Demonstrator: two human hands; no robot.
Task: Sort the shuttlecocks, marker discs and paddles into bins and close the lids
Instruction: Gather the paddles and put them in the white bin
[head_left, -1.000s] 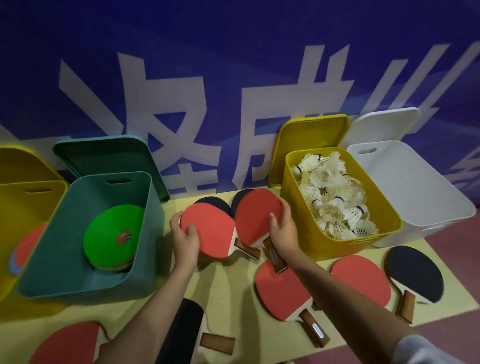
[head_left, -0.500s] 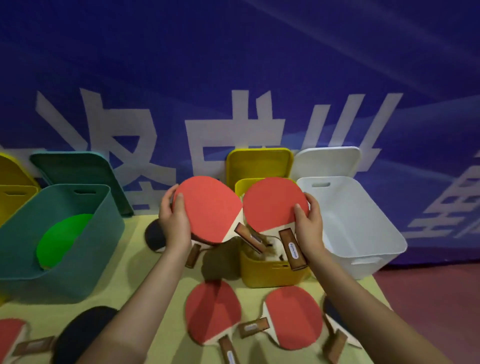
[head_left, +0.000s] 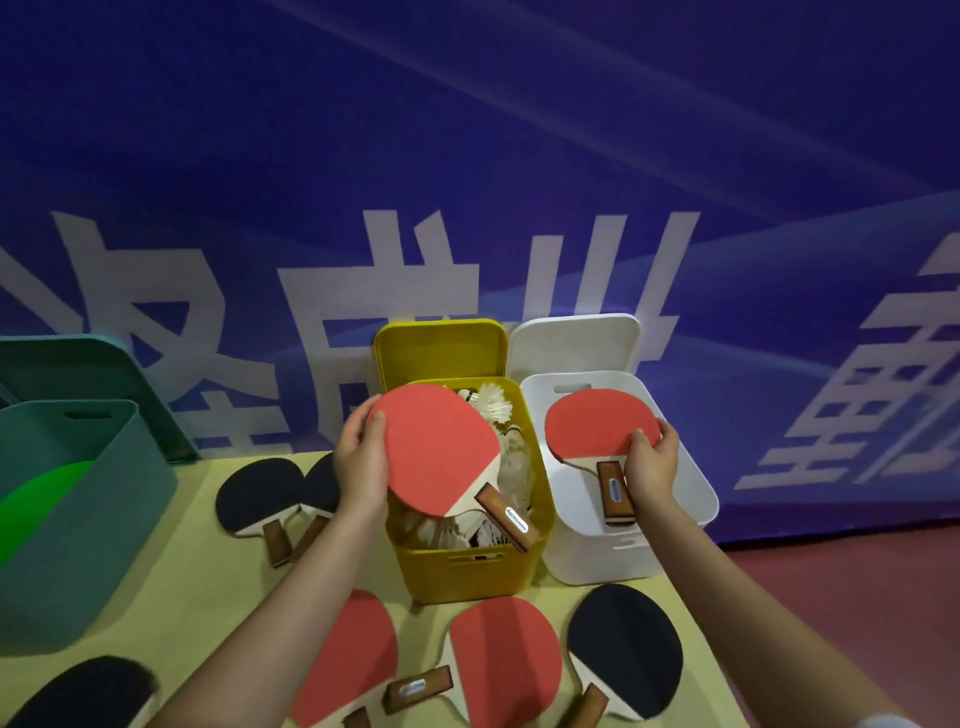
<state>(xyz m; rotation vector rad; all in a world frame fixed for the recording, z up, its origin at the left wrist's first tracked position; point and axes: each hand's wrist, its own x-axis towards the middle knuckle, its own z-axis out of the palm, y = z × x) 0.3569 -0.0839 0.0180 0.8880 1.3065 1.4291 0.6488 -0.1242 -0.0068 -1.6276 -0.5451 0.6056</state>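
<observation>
- Right hand (head_left: 649, 467) grips a red paddle (head_left: 597, 427) by the blade edge, thumb on top; paddle sits inside the white bin (head_left: 691, 483), handle toward the person.
- Left hand (head_left: 362, 467) grips a second red paddle (head_left: 441, 457) at its left edge, held tilted over the yellow bin (head_left: 467, 571) of shuttlecocks (head_left: 493, 405).
- Yellow and white bins touch side by side, lids propped open behind.
- Teal bin (head_left: 78, 519) far left holds a green disc (head_left: 36, 504).
- Table (head_left: 208, 587): two black paddles (head_left: 260, 493) left of yellow bin; two red paddles (head_left: 504, 660) and a black paddle (head_left: 623, 644) near the front edge.
- Both forearms reach forward, well apart.
</observation>
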